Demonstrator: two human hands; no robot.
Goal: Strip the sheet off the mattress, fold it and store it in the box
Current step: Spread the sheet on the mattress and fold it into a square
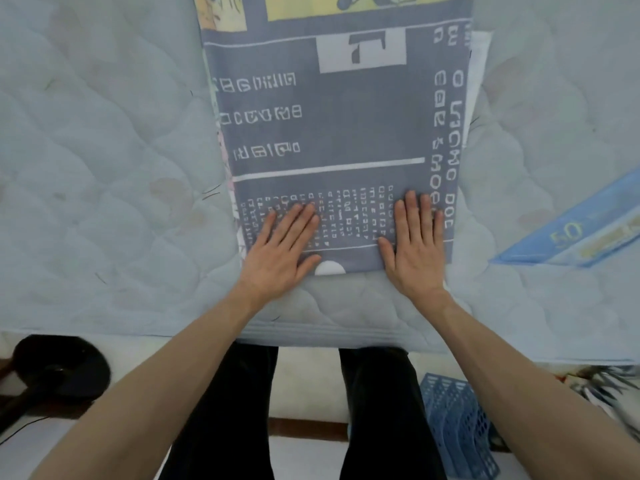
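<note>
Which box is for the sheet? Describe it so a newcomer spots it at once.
Start from the quilted pale mattress. Look past the folded grey sheet under both hands to the right edge. The box lies tilted there, flat and light blue with yellow print.

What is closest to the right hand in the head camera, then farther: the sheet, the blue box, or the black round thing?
1. Sheet: under the right hand.
2. Blue box: on the mattress, to its right.
3. Black round thing: floor, far left.

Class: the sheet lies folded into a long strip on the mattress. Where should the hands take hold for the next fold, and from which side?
Likely the near short edge of the sheet, at its two corners, approached from the person's side: both flat hands, left hand and right hand, already rest there.
</note>
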